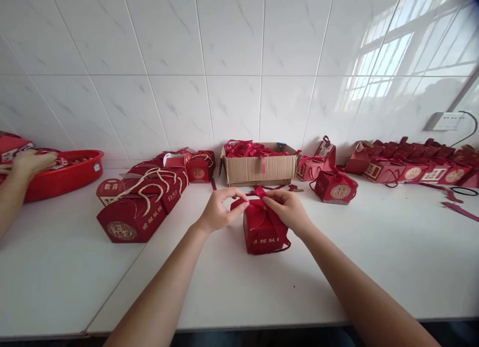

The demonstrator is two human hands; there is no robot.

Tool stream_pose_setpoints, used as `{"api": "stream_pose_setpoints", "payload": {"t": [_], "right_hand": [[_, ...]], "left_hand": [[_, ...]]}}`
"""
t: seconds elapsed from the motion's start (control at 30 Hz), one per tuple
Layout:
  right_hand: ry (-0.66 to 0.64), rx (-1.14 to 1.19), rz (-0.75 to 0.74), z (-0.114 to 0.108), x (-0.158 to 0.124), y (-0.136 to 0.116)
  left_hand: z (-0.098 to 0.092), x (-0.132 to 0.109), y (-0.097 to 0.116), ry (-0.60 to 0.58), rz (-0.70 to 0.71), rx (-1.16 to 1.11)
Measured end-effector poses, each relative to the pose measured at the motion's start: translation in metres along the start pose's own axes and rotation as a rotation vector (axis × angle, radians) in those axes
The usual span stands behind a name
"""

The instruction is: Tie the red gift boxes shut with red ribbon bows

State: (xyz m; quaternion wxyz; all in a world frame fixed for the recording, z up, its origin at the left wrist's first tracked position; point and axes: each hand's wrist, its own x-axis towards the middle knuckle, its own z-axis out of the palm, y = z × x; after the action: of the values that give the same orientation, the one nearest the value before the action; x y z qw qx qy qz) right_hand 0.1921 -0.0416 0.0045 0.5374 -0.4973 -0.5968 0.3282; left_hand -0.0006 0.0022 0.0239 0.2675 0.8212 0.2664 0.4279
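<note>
A small red gift box (262, 236) with gold characters stands upright on the white table in front of me. Red ribbon (259, 203) is gathered at its top, and a red cord hangs at its lower right. My left hand (223, 209) pinches the ribbon's left part between thumb and forefinger. On the other side my right hand (287, 210) has thumb and fingers closed on the ribbon close to the box's top. Whether a knot lies between the fingers is hard to see.
Behind the box stands a cardboard carton (260, 170) full of red ribbons. Red boxes with rope handles (130, 220) line the left; more red boxes (411, 170) and scissors (464, 191) are at the right. Another person's hand (33, 162) reaches over a red basin (71, 175).
</note>
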Motion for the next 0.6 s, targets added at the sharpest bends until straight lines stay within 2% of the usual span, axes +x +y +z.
{"api": "stream_pose_setpoints", "payload": {"t": [0.1, 0.17, 0.27, 0.37, 0.47, 0.6], "right_hand": [[0.021, -0.070, -0.005, 0.002, -0.001, -0.001], [0.019, -0.156, -0.065, 0.003, -0.003, -0.003], [-0.061, -0.265, -0.198, 0.004, -0.007, -0.007], [-0.170, -0.261, -0.272, 0.007, -0.012, -0.012], [-0.213, -0.211, -0.290, 0.012, -0.015, -0.014], [-0.229, -0.134, -0.244, 0.018, -0.017, -0.013]], "left_hand": [[0.001, -0.002, 0.007, 0.008, 0.123, 0.043], [0.001, -0.003, 0.011, 0.018, 0.226, 0.108], [0.002, -0.005, 0.015, 0.056, 0.330, 0.191], [0.003, -0.004, 0.018, 0.121, 0.335, 0.177], [0.006, -0.002, 0.015, 0.173, 0.222, 0.154], [0.008, 0.003, -0.005, 0.265, -0.147, 0.286]]}}
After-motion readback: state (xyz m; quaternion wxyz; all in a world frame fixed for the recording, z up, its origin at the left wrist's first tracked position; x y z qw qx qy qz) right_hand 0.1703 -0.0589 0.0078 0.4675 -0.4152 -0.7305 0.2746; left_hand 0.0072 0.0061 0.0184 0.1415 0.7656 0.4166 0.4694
